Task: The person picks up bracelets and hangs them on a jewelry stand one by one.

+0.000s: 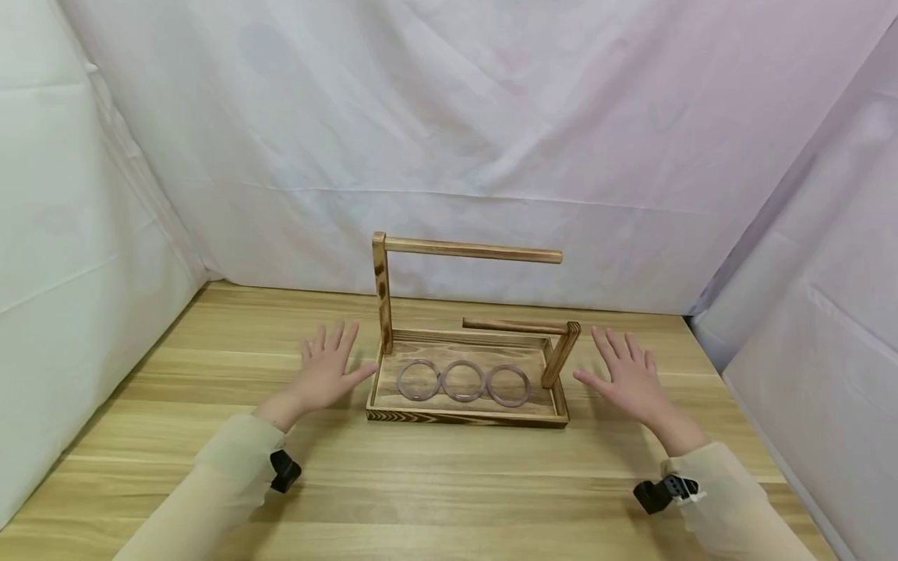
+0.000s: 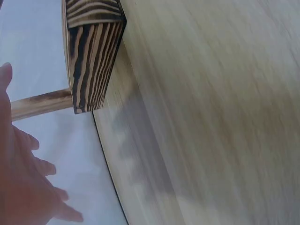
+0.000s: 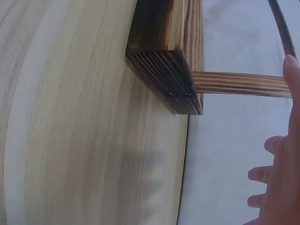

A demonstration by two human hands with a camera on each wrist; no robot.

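Note:
A dark-stained wooden tray stand (image 1: pixel 466 419) stands on the table, with a tall post and long bar (image 1: pixel 473 249) at its left and a shorter post with a lower bar (image 1: pixel 515 325) at its right. Three thin, pale purple rings, a left one (image 1: pixel 418 399), a middle one (image 1: pixel 463 398) and a right one (image 1: pixel 508 403), lie in a row in the tray. My left hand (image 1: pixel 326 374) is spread beside the tray's left end, holding nothing. To the right of the tray my right hand (image 1: pixel 627 378) has its fingers spread, also holding nothing. Both wrist views show the tray's end next to each hand.
The light wood-grain table (image 1: pixel 449 483) runs below the stand. White cloth (image 1: pixel 449 140) hangs behind it, and more cloth stands at the left and right sides. A black camera is strapped on each wrist.

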